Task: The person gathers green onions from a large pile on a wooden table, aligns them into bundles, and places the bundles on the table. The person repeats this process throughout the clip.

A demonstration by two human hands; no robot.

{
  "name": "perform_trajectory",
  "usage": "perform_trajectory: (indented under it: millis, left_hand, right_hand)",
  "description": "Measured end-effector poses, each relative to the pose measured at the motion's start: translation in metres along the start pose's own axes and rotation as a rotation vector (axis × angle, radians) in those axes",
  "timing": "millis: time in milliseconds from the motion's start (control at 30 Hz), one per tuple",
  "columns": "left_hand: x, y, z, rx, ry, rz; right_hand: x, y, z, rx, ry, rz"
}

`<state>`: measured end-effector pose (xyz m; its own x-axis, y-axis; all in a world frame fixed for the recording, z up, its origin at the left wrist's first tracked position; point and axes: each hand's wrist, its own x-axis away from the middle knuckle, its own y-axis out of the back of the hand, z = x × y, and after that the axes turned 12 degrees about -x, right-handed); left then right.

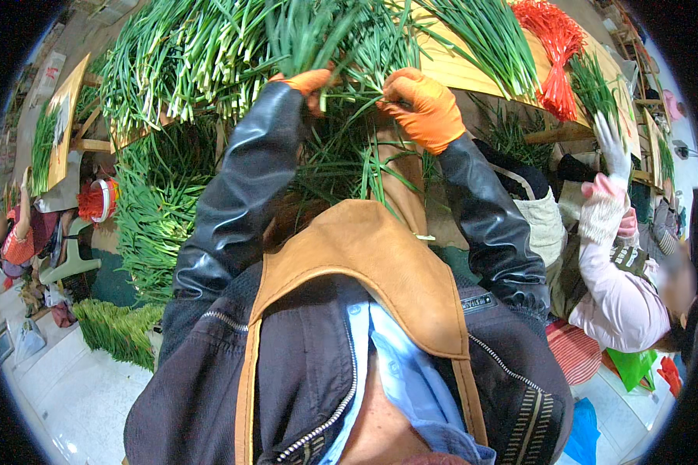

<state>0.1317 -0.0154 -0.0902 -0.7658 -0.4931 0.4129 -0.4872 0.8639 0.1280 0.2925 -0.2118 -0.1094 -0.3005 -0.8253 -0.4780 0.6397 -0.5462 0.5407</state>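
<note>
My left hand (309,84), in an orange glove, is closed around the lower end of a bunch of long green stalks (302,43), which look like garlic chives. Its fingers are partly hidden behind the black sleeve. My right hand (421,107), gloved in orange too, has its fingers curled at the pale ends of other green stalks (378,64), seemingly gripping a few thin ones. A large heap of the same greens (209,52) lies beside my left hand. Past my right hand, a flat bundle of greens (488,43) rests on the wooden table (456,61).
Red ties (555,58) lie on the table at right. A co-worker's white-gloved hand (613,148) touches greens there. More greens (157,215) are stacked below the table at left, near a bucket of red ties (100,200). Another person (23,232) sits far left.
</note>
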Motion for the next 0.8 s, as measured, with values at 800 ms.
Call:
perform_trajectory:
  millis: [800]
  left_hand:
    - [-0.010, 0.011, 0.031, 0.433, 0.148, 0.289]
  right_hand:
    - [0.023, 0.019, 0.054, 0.190, -0.629, -0.004]
